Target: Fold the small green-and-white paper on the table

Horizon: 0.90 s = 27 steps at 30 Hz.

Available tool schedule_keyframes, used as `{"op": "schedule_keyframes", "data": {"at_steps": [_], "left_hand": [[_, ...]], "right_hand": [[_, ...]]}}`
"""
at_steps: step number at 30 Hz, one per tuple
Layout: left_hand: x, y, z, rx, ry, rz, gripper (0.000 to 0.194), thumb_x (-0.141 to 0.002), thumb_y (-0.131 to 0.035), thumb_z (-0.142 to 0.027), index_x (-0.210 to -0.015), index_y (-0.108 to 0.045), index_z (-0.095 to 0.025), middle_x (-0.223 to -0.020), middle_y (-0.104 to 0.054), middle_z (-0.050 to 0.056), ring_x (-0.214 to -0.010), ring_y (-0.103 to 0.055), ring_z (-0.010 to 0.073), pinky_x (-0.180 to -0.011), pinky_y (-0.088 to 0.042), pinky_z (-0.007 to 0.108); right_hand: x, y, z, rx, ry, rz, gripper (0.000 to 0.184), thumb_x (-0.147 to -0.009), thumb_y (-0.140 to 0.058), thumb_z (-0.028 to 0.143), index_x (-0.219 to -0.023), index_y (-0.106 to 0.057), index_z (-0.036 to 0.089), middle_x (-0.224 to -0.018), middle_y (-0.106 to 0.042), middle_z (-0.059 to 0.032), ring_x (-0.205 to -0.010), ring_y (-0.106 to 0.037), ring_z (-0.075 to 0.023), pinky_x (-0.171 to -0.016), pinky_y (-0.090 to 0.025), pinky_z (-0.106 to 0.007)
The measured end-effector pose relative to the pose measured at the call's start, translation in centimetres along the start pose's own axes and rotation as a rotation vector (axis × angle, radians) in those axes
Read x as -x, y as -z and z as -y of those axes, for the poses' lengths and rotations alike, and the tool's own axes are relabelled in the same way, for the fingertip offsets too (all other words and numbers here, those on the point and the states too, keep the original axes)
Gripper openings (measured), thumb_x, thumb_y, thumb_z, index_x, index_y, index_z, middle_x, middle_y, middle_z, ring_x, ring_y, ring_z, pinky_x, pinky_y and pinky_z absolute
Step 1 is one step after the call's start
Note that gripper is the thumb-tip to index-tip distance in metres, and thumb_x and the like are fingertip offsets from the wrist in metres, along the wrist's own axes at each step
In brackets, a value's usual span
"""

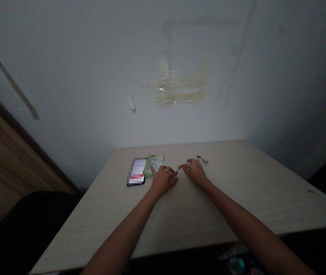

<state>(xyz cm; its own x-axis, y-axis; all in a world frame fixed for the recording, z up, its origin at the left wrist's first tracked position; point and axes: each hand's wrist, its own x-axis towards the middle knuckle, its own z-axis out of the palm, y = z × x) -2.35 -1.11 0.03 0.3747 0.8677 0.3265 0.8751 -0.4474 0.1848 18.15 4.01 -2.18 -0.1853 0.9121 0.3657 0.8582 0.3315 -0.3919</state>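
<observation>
Between my two hands, on the table, is a small whitish item (178, 173) with a yellow-green end; it is too small and dim to name its kind. My left hand (164, 180) has its fingertips closed against the left side of this item. From the other side, my right hand (196, 172) pinches at its yellow-green end. A green and white box (155, 162) lies just behind my left hand, which partly covers it. Left of the box, a phone (136, 172) with a lit screen lies flat. Beyond my right hand is a small green and white wrapper (202, 159).
The light wooden table (180, 221) meets a pale wall (94, 95) at its back edge. Clear tape (174, 89) is stuck on the wall. A dark chair-like shape (37, 221) stands to the left, and dim objects (236, 263) lie below the front edge.
</observation>
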Motion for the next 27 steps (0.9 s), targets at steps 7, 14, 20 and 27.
{"op": "schedule_keyframes", "data": {"at_steps": [7,14,20,27], "left_hand": [[0.1,0.0,-0.1,0.016,0.009,-0.002,0.030,-0.091,-0.056,-0.045,-0.119,-0.065,-0.045,-0.121,-0.066,0.000,-0.124,-0.045,0.0292,-0.104,0.008,0.080],[0.1,-0.2,0.2,0.069,-0.003,-0.021,0.027,-0.092,-0.056,-0.039,-0.117,-0.067,-0.041,-0.123,-0.067,0.000,-0.127,-0.044,0.0293,-0.103,0.009,0.081],[0.1,-0.1,0.1,0.074,0.003,-0.017,0.029,-0.089,-0.058,-0.048,-0.116,-0.067,-0.041,-0.124,-0.067,0.000,-0.129,-0.043,0.0308,-0.104,0.010,0.080],[0.1,-0.2,0.2,0.108,0.015,-0.027,0.026,-0.088,-0.061,-0.044,-0.113,-0.068,-0.039,-0.123,-0.068,-0.001,-0.129,-0.044,0.0296,-0.103,0.010,0.080]], "right_hand": [[0.4,0.0,-0.2,0.000,0.027,0.011,0.032,-0.091,-0.057,0.035,-0.120,-0.069,0.030,-0.124,-0.057,-0.0110,-0.119,-0.048,-0.0258,-0.104,-0.035,-0.042],[0.5,-0.2,-0.9,-0.056,0.049,0.027,0.031,-0.086,-0.062,0.033,-0.115,-0.071,0.028,-0.123,-0.059,-0.0089,-0.120,-0.048,-0.0249,-0.105,-0.035,-0.041],[0.2,-0.3,-1.6,-0.199,0.060,-0.010,0.025,-0.079,-0.068,0.029,-0.103,-0.075,0.024,-0.116,-0.064,-0.0080,-0.115,-0.053,-0.0235,-0.104,-0.037,-0.040],[0.2,-0.5,-1.9,-0.289,0.076,-0.060,0.019,-0.075,-0.070,0.027,-0.092,-0.076,0.023,-0.108,-0.069,-0.0073,-0.109,-0.057,-0.0240,-0.101,-0.038,-0.040]]}}
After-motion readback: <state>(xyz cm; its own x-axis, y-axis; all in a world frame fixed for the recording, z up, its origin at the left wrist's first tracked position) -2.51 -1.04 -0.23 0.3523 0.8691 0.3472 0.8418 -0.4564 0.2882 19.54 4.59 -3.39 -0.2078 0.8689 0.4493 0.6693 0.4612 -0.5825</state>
